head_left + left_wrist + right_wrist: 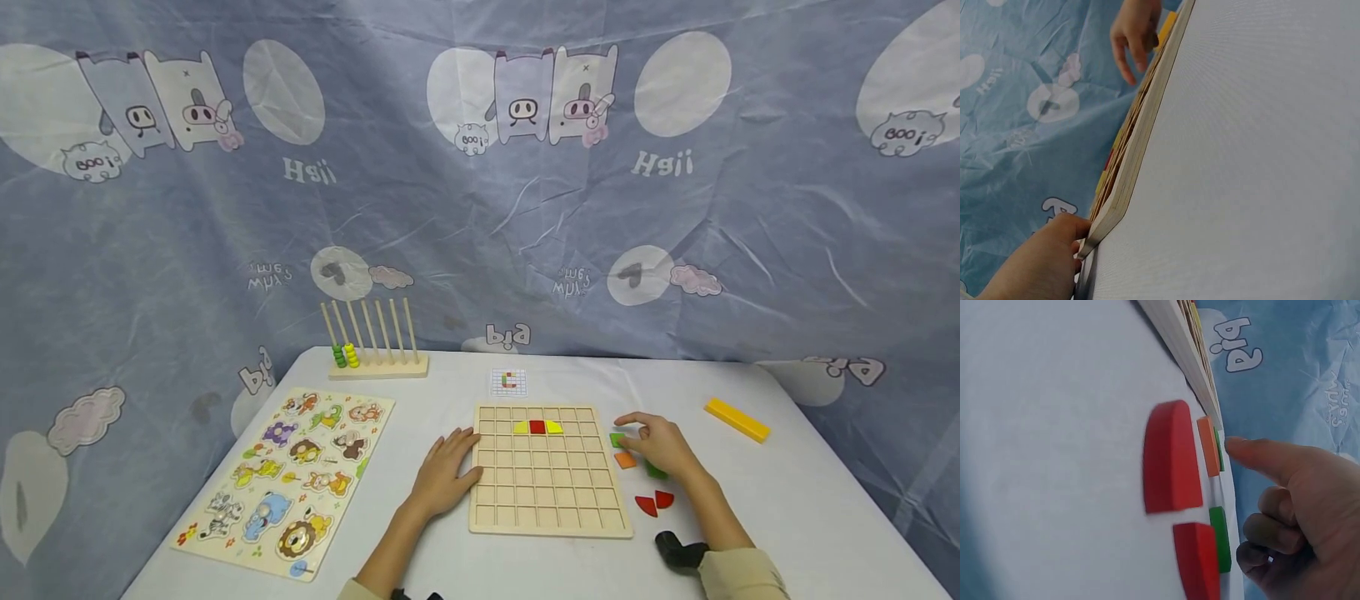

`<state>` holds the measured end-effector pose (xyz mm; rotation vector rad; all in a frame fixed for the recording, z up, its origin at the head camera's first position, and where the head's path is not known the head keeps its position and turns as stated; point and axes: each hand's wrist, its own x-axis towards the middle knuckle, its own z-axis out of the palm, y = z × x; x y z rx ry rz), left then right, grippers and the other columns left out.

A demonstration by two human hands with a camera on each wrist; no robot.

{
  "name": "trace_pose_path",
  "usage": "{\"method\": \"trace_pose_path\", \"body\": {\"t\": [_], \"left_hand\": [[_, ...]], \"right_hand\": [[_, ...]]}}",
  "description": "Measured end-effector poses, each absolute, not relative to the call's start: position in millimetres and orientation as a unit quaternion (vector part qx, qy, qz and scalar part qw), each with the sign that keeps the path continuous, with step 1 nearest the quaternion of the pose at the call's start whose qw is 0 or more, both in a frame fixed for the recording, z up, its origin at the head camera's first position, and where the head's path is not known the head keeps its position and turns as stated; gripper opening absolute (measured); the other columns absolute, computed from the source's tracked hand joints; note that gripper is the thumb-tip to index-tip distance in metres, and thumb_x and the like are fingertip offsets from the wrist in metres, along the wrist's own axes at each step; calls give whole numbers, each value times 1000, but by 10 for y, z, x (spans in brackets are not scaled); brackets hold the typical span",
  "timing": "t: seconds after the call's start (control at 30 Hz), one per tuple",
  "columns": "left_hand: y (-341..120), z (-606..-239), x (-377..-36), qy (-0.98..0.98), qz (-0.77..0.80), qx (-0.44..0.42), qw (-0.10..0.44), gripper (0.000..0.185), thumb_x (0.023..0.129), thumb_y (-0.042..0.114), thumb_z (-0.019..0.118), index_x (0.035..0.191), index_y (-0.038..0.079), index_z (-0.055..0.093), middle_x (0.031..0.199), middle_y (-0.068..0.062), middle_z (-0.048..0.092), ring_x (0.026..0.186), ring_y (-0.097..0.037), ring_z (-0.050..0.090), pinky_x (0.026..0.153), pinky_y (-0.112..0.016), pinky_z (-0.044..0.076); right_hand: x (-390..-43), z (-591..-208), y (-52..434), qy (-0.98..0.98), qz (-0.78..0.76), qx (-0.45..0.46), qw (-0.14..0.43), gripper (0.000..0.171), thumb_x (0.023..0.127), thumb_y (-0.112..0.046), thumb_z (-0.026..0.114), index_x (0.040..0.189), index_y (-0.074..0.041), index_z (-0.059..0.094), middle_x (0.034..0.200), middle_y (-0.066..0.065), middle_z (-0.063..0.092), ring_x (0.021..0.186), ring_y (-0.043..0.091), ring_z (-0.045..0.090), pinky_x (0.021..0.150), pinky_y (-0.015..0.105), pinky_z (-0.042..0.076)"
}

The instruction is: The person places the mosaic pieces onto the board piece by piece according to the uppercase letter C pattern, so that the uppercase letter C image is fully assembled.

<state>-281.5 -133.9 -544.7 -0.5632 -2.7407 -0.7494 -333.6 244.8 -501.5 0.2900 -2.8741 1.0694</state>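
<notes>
Head view: white bench [787,500] with a wooden grid board [549,471] at centre. Left hand [444,477] lies flat against the board's left edge, fingers straight, grip open, holding nothing. Left wrist view shows the same: left hand [1038,265] touching the board [1138,140] at its corner.

Right hand [656,443] sits just right of the board over a cluster of loose pieces. Its thumb and forefinger reach onto a green piece [617,439] at the board's upper right edge; touching it, but I cannot tell whether they actually pinch it. Other fingers curl loosely. An orange piece [625,460] lies just below the green one, beside the board. A second green piece [656,472] is partly under the hand. Two red quarter-round pieces [653,502] lie nearer the person, close together.

Right wrist view: forefinger of the right hand [1300,512] extended toward the green piece [1219,450], orange piece [1208,445] right next to it, red pieces [1171,457] in front.

On the board, top row: a yellow piece [521,427], a red square [537,427] and another yellow piece [554,427], touching in a line.

Elsewhere: a pattern card [508,382] behind the board, a yellow block [737,419] far right, an animal puzzle [288,477] at left, a peg abacus [375,343] behind it.
</notes>
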Motion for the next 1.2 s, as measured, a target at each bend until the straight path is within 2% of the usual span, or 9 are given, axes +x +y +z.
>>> {"method": "trace_pose_path", "body": {"t": [0.47, 1.03, 1.2], "left_hand": [[-1335, -5430, -2822, -938, -256, -196, 123, 55, 89, 37, 52, 137, 13, 44, 144, -5, 38, 135, -25, 27, 111, -45, 15], [-1342, -5469, -2817, -939, -258, -193, 124, 54, 89, 38, 52, 137, 14, 44, 144, -4, 38, 135, -25, 27, 111, -45, 15], [-1341, -5457, -2816, -940, -255, -192, 120, 54, 89, 38, 52, 137, 13, 44, 144, -4, 38, 135, -25, 27, 110, -46, 16]], "right_hand": [[-3347, -5049, 2554, -940, 331, 75, 20, 33, 80, -28, 71, 106, -9, 67, 55, 0, 37, 44, 13, 36, 39, 23, 29], [-3313, -5092, 2638, -953, 295, 53, 52, 35, 78, -30, 72, 103, -6, 66, 58, 2, 40, 48, 16, 37, 45, 26, 28], [-3310, -5078, 2620, -951, 300, 46, 64, 38, 79, -35, 71, 102, -5, 65, 56, 1, 38, 45, 15, 37, 42, 25, 28]]}}
